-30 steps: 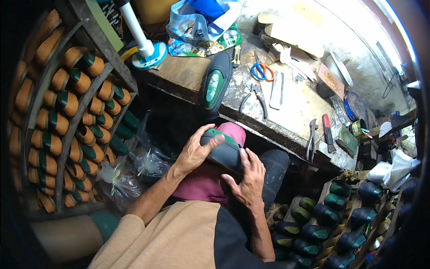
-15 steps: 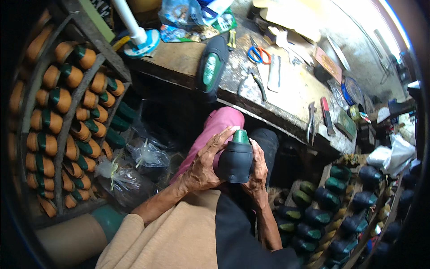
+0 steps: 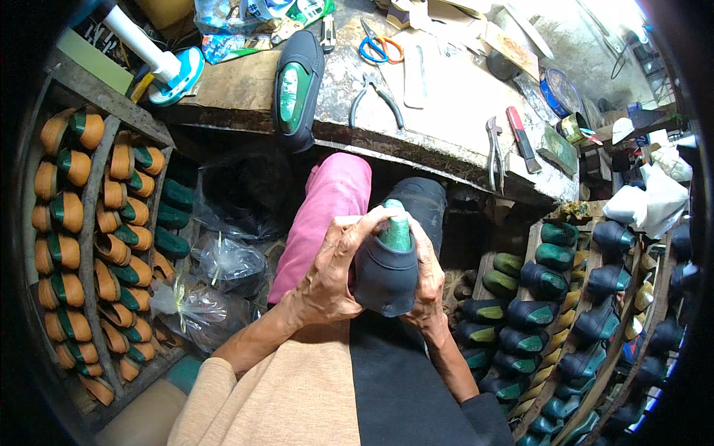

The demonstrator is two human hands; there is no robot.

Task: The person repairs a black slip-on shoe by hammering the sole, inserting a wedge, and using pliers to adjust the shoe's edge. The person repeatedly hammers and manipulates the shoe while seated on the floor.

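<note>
L hand (image 3: 331, 275) & R hand (image 3: 428, 286) both clasp dark shoe (image 3: 385, 271), fingers curled

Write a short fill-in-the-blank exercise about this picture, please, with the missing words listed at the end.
1. Both hands, the left hand and the right hand, hold one dark ____ on a green last.
2. A second dark shoe lies on the ____.
3. The scissors on the workbench have ____ handles.
4. The racks on the left hold ____ shoes.

Missing words: shoe; workbench; orange; tan
</note>
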